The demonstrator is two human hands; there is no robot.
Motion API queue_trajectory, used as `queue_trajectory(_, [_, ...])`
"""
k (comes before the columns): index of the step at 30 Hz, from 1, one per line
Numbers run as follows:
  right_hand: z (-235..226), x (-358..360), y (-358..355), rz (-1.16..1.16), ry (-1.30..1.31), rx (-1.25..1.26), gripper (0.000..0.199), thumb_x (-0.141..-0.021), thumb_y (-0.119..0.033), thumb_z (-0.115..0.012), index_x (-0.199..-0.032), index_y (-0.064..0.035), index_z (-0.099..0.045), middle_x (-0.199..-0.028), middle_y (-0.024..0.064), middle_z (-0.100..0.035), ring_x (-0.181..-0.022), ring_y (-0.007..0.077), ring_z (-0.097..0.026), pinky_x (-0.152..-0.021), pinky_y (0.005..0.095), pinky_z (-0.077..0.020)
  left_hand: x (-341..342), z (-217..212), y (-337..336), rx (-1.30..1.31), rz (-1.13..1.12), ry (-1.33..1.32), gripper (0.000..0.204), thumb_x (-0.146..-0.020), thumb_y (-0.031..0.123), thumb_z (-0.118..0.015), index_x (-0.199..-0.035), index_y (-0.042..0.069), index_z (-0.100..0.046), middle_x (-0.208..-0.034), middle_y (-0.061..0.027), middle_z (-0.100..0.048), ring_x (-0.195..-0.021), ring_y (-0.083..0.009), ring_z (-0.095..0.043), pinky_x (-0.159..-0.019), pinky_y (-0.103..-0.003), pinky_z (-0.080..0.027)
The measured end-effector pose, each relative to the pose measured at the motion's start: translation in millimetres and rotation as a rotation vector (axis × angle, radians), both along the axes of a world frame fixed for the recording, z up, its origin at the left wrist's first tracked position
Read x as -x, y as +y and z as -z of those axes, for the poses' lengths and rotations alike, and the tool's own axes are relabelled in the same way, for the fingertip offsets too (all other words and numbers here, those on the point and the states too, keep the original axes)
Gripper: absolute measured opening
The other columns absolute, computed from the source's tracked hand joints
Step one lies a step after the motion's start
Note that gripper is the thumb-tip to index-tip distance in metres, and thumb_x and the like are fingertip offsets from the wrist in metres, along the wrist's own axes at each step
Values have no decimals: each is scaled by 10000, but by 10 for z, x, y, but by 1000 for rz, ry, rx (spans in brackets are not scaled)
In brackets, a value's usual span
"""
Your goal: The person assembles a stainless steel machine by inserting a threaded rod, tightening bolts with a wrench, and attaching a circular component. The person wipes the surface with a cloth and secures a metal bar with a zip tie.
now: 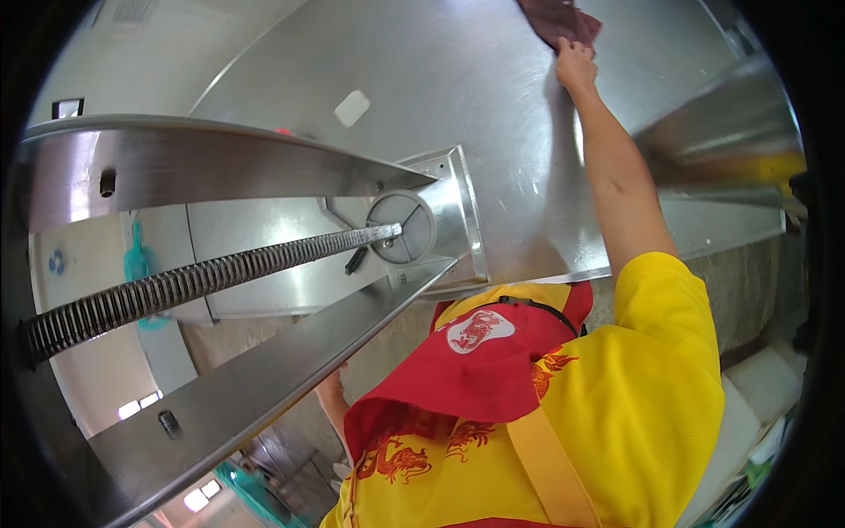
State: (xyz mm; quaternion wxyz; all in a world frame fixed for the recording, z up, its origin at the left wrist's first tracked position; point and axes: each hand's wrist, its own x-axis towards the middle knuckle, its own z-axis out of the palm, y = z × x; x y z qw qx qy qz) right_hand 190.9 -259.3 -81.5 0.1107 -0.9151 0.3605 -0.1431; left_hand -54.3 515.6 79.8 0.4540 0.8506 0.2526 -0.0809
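Right hand is stretched way up on a big brushed steel panel, fingers pressed flat onto a dark maroon cloth near the top edge of the shot, so it's pinning the rag against the metal more than gripping it. The cloth sits at the panel's upper part, partly cut off by the frame. Left hand isn't clearly visible; only a bit of forearm shows low down behind the metal frame, so can't tell if it's open or closed or holding anything. In the foreground there's a V-shaped steel bracket w/ a long threaded rod running into a round hub. Person wears a yellow shirt w/ a red apron. A small pale sticker sits on the panel, well apart from the cloth.
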Motion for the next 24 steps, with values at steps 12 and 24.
queue_trajectory(12, [-1250, 1020, 1536, -590, -542, -1641, 229, -951, -112, -655, -1147, -7, -705, -966, -12, -699, -895, 67, -623, -828, 228, -493, 432, -130, -733, 19, 106, 116, 176, -1018, 201, -638, -982, 31, -662, -771, -57, -642, -624, -155, -650, -508, -286, -472])
queue_trajectory(24, [-2311, 1593, 3098, -1431, -787, -1135, 529, -804, 39, -715, -1317, -39, -612, -1397, 145, -520, -1256, 310, -541, -1084, 390, -435, 138, 4, -601, -25, 167, -8, 112, -971, 109, -641, -918, 16, -671, -797, -79, -673, -619, -168, -655, -506, -288, -491])
